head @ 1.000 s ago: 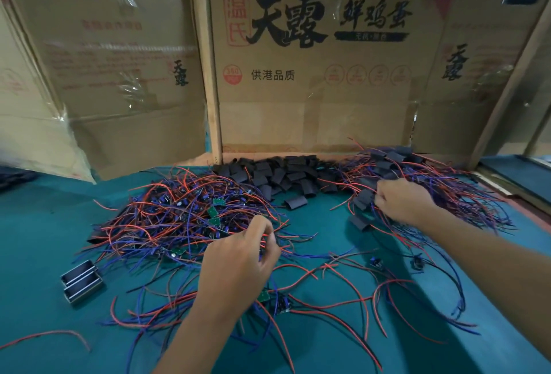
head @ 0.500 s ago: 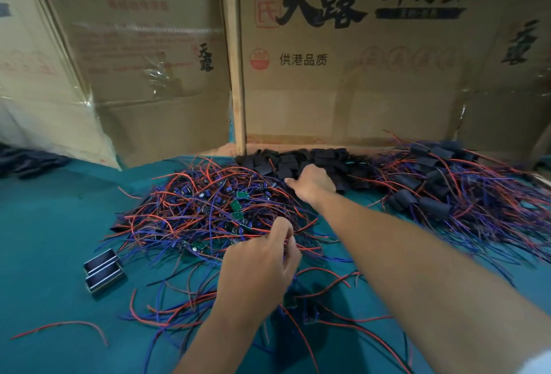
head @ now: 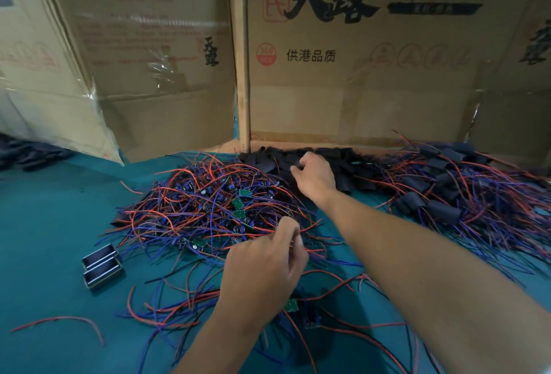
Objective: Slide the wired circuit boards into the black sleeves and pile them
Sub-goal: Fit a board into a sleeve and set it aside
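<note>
Two heaps covered the green counter (head: 44, 224): unsleeved wired circuit boards (head: 208, 209) mid-left, finished ones (head: 462, 194) at right, loose black sleeves (head: 348, 162) between at the back. The right hand (head: 313, 176) curled into the sleeves, seemingly picking one. The left hand (head: 262, 269) pinched wires. Next, probably, threading a board in.

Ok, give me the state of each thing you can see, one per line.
Left hand: pinching wires in the unsleeved pile.
Right hand: fingers curled into the empty sleeves.
Unsleeved pile: tangled, boards bare.
Empty sleeves: loose heap by the cardboard.
Sleeved pile: boards covered, wires trailing.
</note>
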`<state>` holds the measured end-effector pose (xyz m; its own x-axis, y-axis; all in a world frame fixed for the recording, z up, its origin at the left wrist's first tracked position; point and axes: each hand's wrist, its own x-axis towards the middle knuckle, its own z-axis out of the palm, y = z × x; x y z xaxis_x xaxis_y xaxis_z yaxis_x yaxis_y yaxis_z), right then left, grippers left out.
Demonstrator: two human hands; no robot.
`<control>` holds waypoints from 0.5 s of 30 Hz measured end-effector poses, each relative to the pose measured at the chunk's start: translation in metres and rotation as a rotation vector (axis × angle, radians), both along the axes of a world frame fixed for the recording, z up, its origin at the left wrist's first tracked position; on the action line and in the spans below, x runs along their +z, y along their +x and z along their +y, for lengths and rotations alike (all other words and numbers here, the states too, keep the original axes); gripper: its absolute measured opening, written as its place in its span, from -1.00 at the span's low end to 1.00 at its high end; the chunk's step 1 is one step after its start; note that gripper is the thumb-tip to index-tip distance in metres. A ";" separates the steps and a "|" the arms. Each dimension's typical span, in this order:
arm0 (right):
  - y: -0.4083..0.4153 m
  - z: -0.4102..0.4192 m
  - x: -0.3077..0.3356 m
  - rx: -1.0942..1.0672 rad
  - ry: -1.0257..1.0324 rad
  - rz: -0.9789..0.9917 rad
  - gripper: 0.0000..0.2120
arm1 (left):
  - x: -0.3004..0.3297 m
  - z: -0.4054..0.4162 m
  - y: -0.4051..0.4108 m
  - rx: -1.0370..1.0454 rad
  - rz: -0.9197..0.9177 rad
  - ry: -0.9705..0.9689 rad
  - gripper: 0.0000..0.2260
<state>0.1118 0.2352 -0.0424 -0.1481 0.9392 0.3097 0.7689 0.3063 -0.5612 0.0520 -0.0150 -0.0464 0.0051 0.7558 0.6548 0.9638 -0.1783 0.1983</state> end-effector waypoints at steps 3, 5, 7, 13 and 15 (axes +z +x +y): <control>0.022 -0.038 0.017 0.003 0.040 0.266 -0.83 | 0.002 0.002 0.001 0.054 -0.046 0.016 -0.92; 0.042 -0.082 0.023 0.104 0.091 0.296 -0.89 | 0.004 0.001 0.003 0.101 -0.076 -0.003 -0.77; 0.061 -0.131 0.022 0.209 0.130 0.315 -0.84 | 0.005 0.002 0.006 0.135 -0.053 -0.005 -0.60; 0.104 -0.220 0.005 0.267 0.062 0.498 -0.72 | 0.004 -0.004 0.024 -0.082 -0.126 -0.028 -0.64; 0.112 -0.224 0.004 0.302 -0.023 0.621 -0.77 | 0.005 -0.008 0.029 -0.129 -0.228 -0.056 -0.67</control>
